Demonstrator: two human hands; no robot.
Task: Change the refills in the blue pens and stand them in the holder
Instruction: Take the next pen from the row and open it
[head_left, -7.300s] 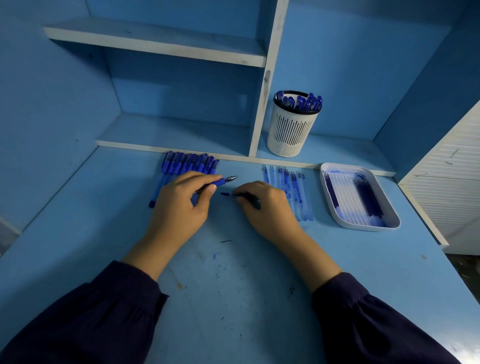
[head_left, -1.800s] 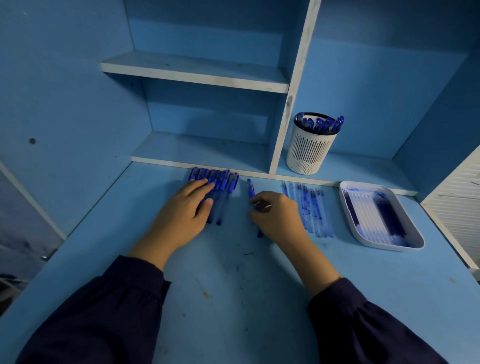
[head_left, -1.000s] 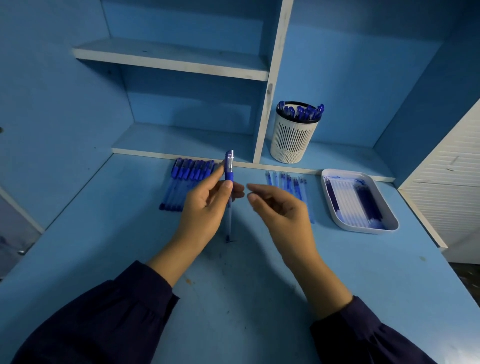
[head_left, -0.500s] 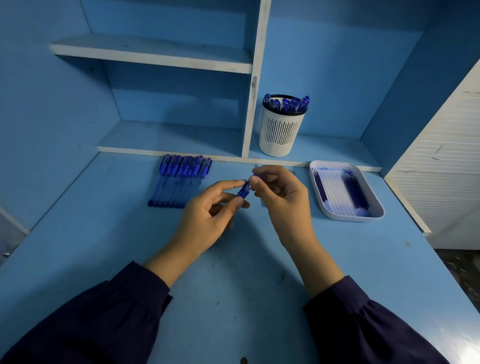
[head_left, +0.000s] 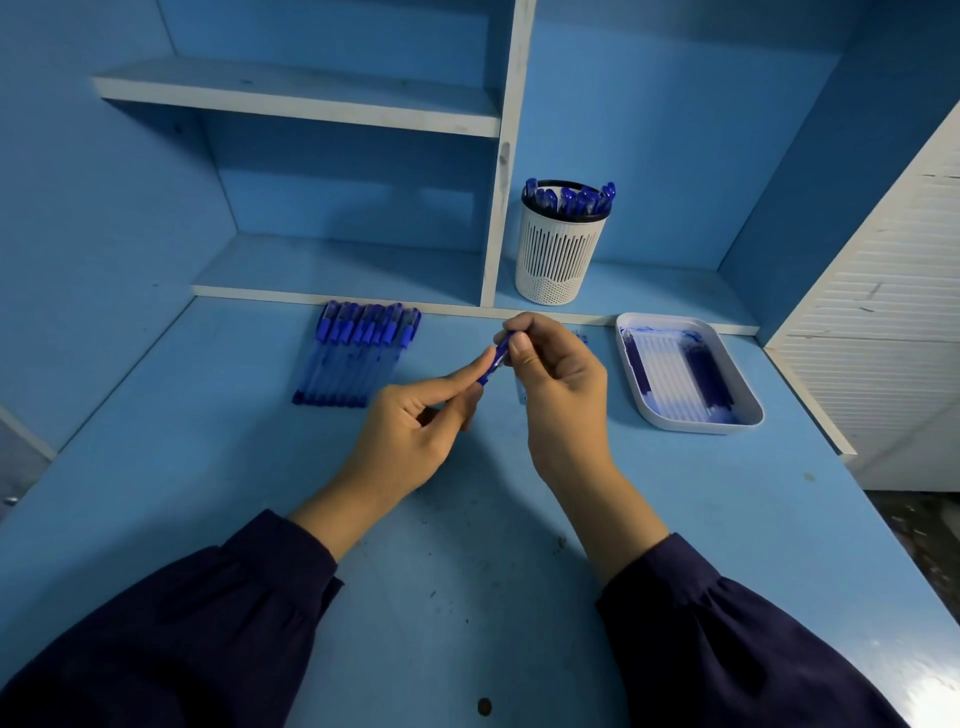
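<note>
A blue pen (head_left: 492, 364) is held above the desk between both hands. My left hand (head_left: 410, 436) pinches its lower part and my right hand (head_left: 558, 387) pinches its upper end with thumb and fingers. Most of the pen is hidden by the fingers. A row of several blue pens (head_left: 358, 353) lies on the desk to the left. The white slotted holder (head_left: 561, 254) stands on the low shelf behind, with several blue pens in it. A few loose refills (head_left: 581, 339) lie on the desk, mostly hidden behind my right hand.
A white tray (head_left: 748, 410) with refills in it sits on the desk to the right. A white upright divider (head_left: 498, 208) splits the shelf just left of the holder. A white slatted panel (head_left: 893, 322) borders the desk's right side.
Since half a second ago both hands stay on the pen, with my right fingers shifted slightly at its upper end. A second ago only my left hand held it upright.
</note>
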